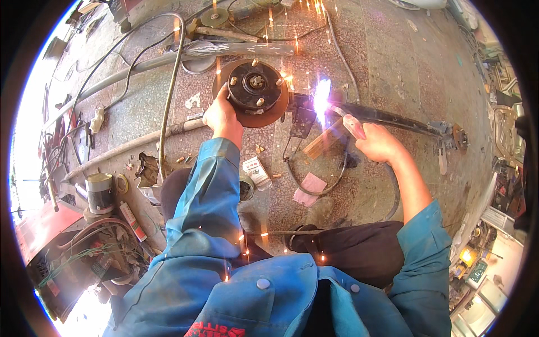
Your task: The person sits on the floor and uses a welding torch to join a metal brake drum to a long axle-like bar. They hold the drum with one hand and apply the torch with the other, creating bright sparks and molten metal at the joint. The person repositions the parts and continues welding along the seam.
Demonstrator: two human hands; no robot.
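My right hand is closed round the reddish handle of a welding torch. A white-violet arc burns at the torch's tip and hides the spot beneath it, on a long black axle beam. At the beam's left end sits a rusty brake disc with a black wheel hub and several studs facing up. My left hand grips the disc's near left side, thumb up against the hub. Sparks fly around the disc and over my sleeves. A wood block lies beneath the beam.
Hoses and pipes cross the speckled floor on the left and far side. An angle grinder lies at the far edge. Near my knees are a white packet and a pink paper. A paint can stands left.
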